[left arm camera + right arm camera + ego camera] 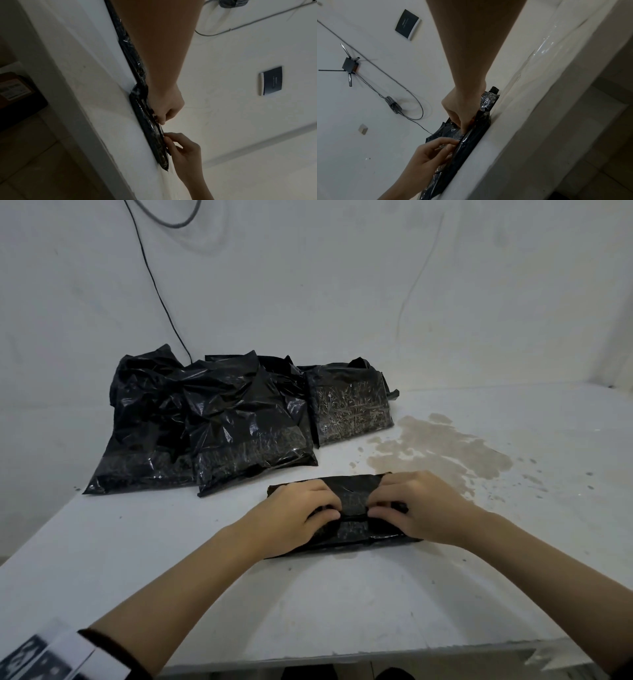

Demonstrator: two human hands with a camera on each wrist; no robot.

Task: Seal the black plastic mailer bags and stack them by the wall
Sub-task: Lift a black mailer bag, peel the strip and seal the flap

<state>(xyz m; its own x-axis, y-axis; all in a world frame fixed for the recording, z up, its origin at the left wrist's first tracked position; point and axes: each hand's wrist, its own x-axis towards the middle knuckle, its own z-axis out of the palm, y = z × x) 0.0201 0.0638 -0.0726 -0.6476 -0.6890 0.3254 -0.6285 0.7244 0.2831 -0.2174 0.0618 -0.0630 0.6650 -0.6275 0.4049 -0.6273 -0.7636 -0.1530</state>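
Note:
A flat black mailer bag (352,494) lies on the white table (308,594) in front of me. My left hand (305,513) and right hand (407,508) both rest on it, fingers curled and pinching its folded flap near the middle. In the left wrist view, my left hand (164,109) pinches the bag (149,135) from above while the right hand (180,146) pinches it just below. The right wrist view shows my right hand (462,112) and left hand (431,151) on the bag (471,143). Several more black mailer bags (205,419) lie piled by the wall.
One more black bag (349,402) leans against the wall, right of the pile. A brownish stain (442,446) spreads over the table to the right of my hands. A black cable (161,292) hangs down the wall. The table's front edge (342,655) is near me.

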